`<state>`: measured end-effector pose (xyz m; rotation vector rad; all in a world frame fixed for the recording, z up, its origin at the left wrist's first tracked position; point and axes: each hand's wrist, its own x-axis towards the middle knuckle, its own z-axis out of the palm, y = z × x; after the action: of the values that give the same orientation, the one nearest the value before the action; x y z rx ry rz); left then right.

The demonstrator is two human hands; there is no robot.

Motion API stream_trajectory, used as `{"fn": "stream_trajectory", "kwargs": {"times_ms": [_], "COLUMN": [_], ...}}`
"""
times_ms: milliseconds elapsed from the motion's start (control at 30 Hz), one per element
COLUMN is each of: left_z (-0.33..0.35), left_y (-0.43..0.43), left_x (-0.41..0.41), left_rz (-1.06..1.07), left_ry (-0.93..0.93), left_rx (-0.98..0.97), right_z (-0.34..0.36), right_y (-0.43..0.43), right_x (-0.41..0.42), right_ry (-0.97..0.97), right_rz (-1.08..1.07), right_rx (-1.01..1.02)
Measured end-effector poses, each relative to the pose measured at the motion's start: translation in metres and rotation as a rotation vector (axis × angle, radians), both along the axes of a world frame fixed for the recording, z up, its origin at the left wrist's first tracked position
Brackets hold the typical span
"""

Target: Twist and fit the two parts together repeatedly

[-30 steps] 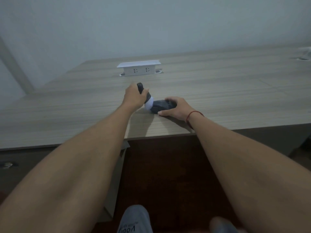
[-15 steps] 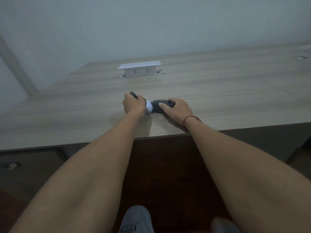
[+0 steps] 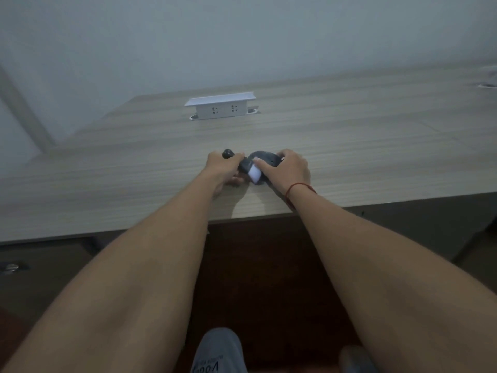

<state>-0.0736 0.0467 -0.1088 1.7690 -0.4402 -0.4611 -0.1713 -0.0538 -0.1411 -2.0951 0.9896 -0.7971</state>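
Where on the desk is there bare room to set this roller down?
Bare desk lies right of the right hand, left of the left hand, and between hands and socket box. Crowded only where the hands meet at the roller.

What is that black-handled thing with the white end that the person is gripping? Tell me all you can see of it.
The black-handled tool has a dark, rounded handle, probably plastic, ending in a knob, and a white cylindrical head, roller-like. It lies tilted, low over the wooden desk near the front edge. The left hand grips the handle; the right hand holds a dark rounded object against the white head. What it is exactly is unclear.
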Motion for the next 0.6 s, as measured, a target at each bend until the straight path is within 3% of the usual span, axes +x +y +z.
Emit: {"fn": "stream_trajectory", "kwargs": {"times_ms": [67, 200, 367, 600], "left_z": [-0.002, -0.002, 0.002, 0.005], "left_y": [0.0, -0.002, 0.004, 0.02], "left_x": [0.0, 0.007, -0.001, 0.02], "left_rz": [-0.055, 0.178, -0.035, 0.202], "left_ry": [0.002, -0.074, -0.006, -0.064], "left_rx": [0.043, 0.02, 0.068, 0.02], "right_z": [0.0, 0.0, 0.002, 0.015], "right_y": [0.0, 0.003, 0.008, -0.011], "right_x": [0.0, -0.002, -0.007, -0.018], "right_ry": [-0.003, 0.012, 0.039, 0.009], "right_rz": [0.005, 0.044, 0.079, 0.266], "right_rx": [-0.002, 0.009, 0.022, 0.25]}}
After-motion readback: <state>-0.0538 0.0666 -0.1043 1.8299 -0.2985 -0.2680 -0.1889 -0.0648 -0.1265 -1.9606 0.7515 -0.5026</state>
